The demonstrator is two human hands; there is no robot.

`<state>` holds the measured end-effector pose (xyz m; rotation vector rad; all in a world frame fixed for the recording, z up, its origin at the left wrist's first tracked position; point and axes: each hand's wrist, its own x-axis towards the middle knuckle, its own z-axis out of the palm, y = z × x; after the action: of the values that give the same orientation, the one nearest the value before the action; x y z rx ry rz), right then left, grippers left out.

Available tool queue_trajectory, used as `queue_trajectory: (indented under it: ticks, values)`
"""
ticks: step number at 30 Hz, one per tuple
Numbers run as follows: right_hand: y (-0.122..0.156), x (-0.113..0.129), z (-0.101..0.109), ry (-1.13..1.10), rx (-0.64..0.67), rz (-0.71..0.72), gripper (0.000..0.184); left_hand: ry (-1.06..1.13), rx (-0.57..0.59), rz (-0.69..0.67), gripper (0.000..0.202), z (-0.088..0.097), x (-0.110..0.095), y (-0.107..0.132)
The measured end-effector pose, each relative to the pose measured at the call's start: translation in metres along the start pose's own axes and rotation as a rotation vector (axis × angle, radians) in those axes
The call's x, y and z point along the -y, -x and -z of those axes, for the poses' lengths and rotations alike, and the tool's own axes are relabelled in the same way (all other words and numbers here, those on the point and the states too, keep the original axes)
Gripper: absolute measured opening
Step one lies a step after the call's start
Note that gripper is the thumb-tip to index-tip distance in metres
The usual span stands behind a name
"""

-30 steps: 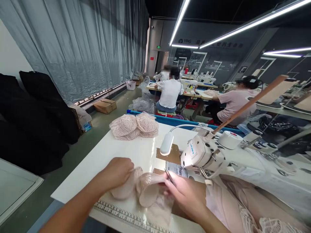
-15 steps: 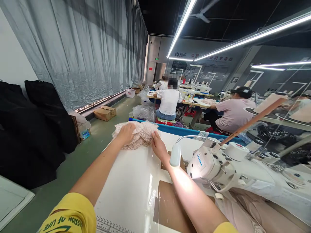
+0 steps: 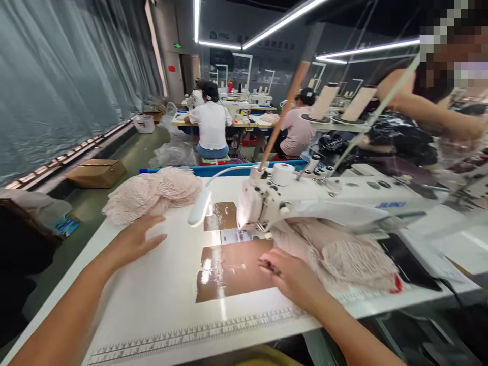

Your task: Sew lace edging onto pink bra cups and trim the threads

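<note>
My left hand [image 3: 133, 241] is over the white table, fingers spread and holding nothing, just in front of a pile of pale pink lace pieces [image 3: 152, 193]. My right hand [image 3: 297, 277] is closed around a small dark metal tool [image 3: 270, 266], too blurred to name, above the brown plate [image 3: 236, 269] in front of the needle. Behind it stands a white sewing machine [image 3: 263, 203] with a lit lamp [image 3: 200, 207]. Right of that hand, beige fabric [image 3: 301, 236] and a bunch of lace with a red bit [image 3: 358, 262] lie under the machine arm.
A printed ruler [image 3: 198, 333] runs along the front edge of the table [image 3: 152, 305]. Thread cones [image 3: 324, 101] stand behind the machine. At the right a person's arm [image 3: 427, 109] reaches over black plastic bags. A cardboard box [image 3: 95, 173] sits on the floor at left.
Both hands have come off the lace pile and back toward me. The right hand has moved to the front of the machine and now holds the small dark tool. The view has swung right.
</note>
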<state>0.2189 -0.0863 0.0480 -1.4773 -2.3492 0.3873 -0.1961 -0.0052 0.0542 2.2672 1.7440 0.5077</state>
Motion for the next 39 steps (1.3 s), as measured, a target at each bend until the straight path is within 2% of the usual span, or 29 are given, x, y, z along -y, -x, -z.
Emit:
queue_trajectory:
  ticks: [2,4,7,9,13,15,16,18,20,21,25,28,30,33,35,39]
  values:
    - [0.030,-0.033,0.003,0.133,-0.189,-0.194,0.017,0.123,0.171,0.031,0.053,-0.007,-0.032,0.019]
    - [0.051,-0.061,0.000,0.218,-0.251,-0.301,0.019,0.225,0.308,0.017,0.045,-0.018,-0.070,0.032]
    - [0.068,-0.081,-0.007,0.196,-0.229,-0.290,0.013,0.414,0.466,-0.082,0.035,-0.039,-0.128,0.036]
    - [0.074,-0.084,-0.007,0.126,-0.289,-0.226,0.016,0.548,0.547,-0.158,0.032,-0.055,-0.163,0.033]
    - [0.081,-0.091,0.009,0.032,-0.543,-0.134,0.018,0.616,0.610,-0.237,0.028,-0.080,-0.219,0.027]
    - [0.081,-0.103,0.022,0.103,-0.611,-0.207,0.020,0.604,0.616,-0.260,0.028,-0.089,-0.241,0.024]
    - [0.080,-0.110,0.028,0.160,-0.594,-0.268,0.023,0.602,0.617,-0.270,0.027,-0.093,-0.251,0.023]
    - [0.077,-0.124,0.039,0.253,-0.477,-0.360,0.022,0.610,0.613,-0.278,0.027,-0.102,-0.268,0.019]
    - [0.075,-0.133,0.046,0.280,-0.385,-0.371,0.015,0.667,0.612,-0.265,0.027,-0.114,-0.281,0.014]
    - [0.075,-0.136,0.049,0.272,-0.382,-0.359,0.013,0.722,0.613,-0.251,0.027,-0.120,-0.286,0.011]
    - [0.081,-0.132,0.060,0.201,-0.529,-0.274,0.017,1.021,0.606,-0.148,0.036,-0.146,-0.307,-0.006]
    - [0.089,-0.119,0.062,0.112,-0.635,-0.145,0.016,1.253,0.492,-0.043,0.044,-0.156,-0.324,-0.020]
    - [0.093,-0.110,0.057,0.042,-0.646,-0.065,0.011,1.367,0.437,-0.007,0.046,-0.159,-0.335,-0.027]
    - [0.099,-0.101,0.045,-0.068,-0.515,0.007,0.007,1.417,0.436,0.040,0.041,-0.161,-0.345,-0.033]
    - [0.100,-0.099,0.039,-0.149,-0.470,0.000,0.007,1.412,0.424,0.062,0.041,-0.163,-0.348,-0.036]
    - [0.099,-0.095,0.038,-0.307,-0.549,-0.043,0.014,1.338,0.406,0.127,0.043,-0.170,-0.355,-0.044]
